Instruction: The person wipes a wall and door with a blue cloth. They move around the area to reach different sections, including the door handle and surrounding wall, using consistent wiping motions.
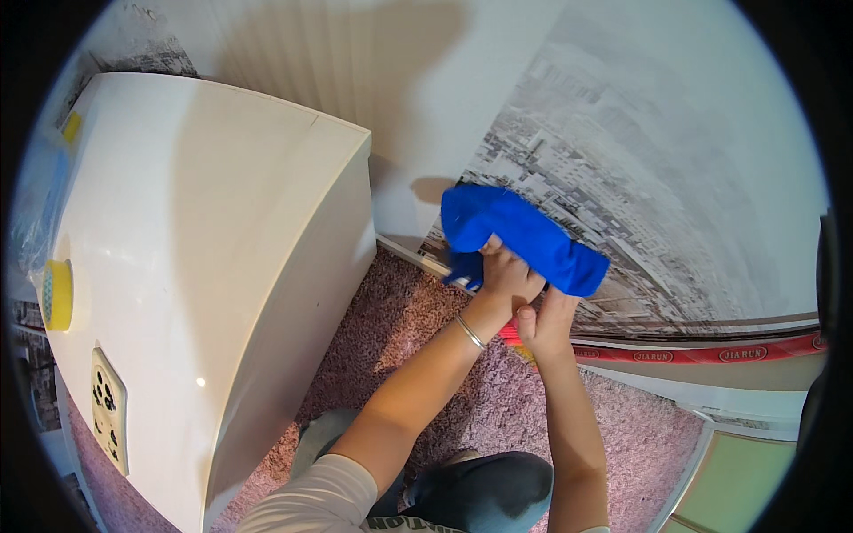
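A bright blue cloth, folded and bunched, is held up in front of a wall printed with a grey cityscape. My left hand, with a silver bangle at the wrist, grips the cloth's lower side near its middle. My right hand is under the right end of the cloth, thumb apart; its fingertips are hidden behind the fabric. A loose flap of the cloth hangs below on the left. Whether the cloth touches the wall I cannot tell.
To the left stands a white cabinet bearing a yellow roll of tape, clear plastic wrap and a beige panel with dark openings. A red strip with writing runs along the wall's base. Pinkish shaggy carpet covers the floor.
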Available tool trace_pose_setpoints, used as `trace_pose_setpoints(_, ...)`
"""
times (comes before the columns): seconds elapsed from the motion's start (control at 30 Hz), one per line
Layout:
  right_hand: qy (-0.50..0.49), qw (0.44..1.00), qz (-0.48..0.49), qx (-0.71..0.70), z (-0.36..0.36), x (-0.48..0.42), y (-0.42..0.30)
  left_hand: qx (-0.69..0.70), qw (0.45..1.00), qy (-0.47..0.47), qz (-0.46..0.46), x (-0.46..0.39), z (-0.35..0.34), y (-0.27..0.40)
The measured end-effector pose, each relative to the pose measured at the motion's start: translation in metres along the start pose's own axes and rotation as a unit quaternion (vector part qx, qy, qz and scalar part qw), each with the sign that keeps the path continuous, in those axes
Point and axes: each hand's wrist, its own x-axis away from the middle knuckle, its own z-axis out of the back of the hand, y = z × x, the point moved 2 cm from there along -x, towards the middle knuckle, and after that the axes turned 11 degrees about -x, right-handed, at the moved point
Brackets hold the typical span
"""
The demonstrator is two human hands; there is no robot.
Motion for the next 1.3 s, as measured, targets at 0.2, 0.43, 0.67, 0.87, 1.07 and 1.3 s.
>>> trace_pose_setpoints(0.2, -0.103, 0.993, 0.048, 0.033, -0.014, -0.017, -0.014, -0.098, 0.991, 0.053, 0.070, -0.025, 0.021, -0.050)
trace_pose_setpoints(0.43, -0.235, 0.972, 0.023, 0.005, -0.060, -0.003, -0.010, 0.130, 0.935, 0.170, 0.282, 0.021, -0.049, -0.223)
trace_pose_setpoints(0.67, -0.232, 0.963, -0.125, -0.053, -0.071, 0.046, 0.012, 0.549, 0.523, -0.037, 0.651, 0.095, -0.104, -0.175)
trace_pose_setpoints(0.87, -0.098, 0.977, -0.168, -0.083, -0.040, 0.049, 0.007, 0.261, 0.877, -0.273, 0.298, 0.087, -0.070, -0.108)
trace_pose_setpoints(1.07, 0.088, 0.943, -0.194, -0.254, -0.018, 0.021, -0.011, 0.101, 0.983, -0.148, 0.051, 0.024, -0.007, -0.023)
trace_pose_setpoints(1.3, 0.335, 0.884, -0.089, -0.313, 0.035, -0.037, -0.044, -0.005, 0.986, -0.086, -0.145, -0.058, 0.042, 0.100)
